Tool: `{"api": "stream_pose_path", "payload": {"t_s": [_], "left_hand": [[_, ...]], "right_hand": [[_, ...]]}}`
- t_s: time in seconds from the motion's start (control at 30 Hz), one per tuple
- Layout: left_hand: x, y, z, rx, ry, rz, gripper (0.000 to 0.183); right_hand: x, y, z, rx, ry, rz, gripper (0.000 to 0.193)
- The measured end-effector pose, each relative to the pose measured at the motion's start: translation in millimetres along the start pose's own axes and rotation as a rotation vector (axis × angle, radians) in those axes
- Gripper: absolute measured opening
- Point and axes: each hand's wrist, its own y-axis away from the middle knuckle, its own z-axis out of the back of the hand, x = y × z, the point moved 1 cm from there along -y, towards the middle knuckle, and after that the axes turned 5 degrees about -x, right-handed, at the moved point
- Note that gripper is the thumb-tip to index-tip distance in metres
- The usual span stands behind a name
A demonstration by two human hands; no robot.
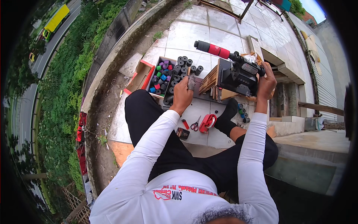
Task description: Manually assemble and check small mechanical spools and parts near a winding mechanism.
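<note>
My left hand (182, 96) is closed, fingers curled, beside the group of short black rolls with centre holes (181, 62). A grey wrap covers one of its digits; whether it holds anything is hidden. My right hand (267, 83) grips the black knob (261, 71) at the right side of a black machine (240, 74). From the machine a spindle reaches to the upper left, bearing a red roll (219, 51) and a black roll (202, 46). The machine stands on a wooden frame (210, 79) with slats.
An open box (153, 89) of coloured rolls stands left, beside an empty red-edged box (138, 79). Between my legs lie scissors (195, 125), a red tape dispenser (207, 123), a red lighter (185, 124) and a small dark pack (182, 133). More rolls (243, 112) sit by my foot.
</note>
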Motion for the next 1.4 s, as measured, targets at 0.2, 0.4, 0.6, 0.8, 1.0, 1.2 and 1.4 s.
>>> {"api": "stream_pose_path", "payload": {"t_s": [0.2,0.4,0.6,0.8,1.0,1.2,1.4], "left_hand": [[2,-1,-4,-0.006,0.009,0.001,0.013],[6,0,-1,-0.005,0.010,0.039,0.013],[6,0,0,-0.028,0.022,0.025,0.014],[5,-1,0,-0.033,-0.001,0.036,0.015],[18,0,-5,-0.084,-0.016,-0.014,0.029],[14,-1,-4,-0.096,-0.005,-0.011,0.029],[19,-1,-3,-0.095,-0.020,0.006,0.030]], "right_hand": [[-41,18,-24,0.209,0.066,-0.132,0.036],[-23,84,-6,0.151,0.056,0.009,0.036],[7,94,28,0.077,0.050,-0.083,0.033],[37,50,41,-0.034,0.068,-0.012,0.038],[4,2,7,0.034,0.038,-0.001,0.042],[-39,10,-23,0.145,0.001,0.051,0.045],[-35,72,-16,0.059,0.081,0.188,0.030]]}}
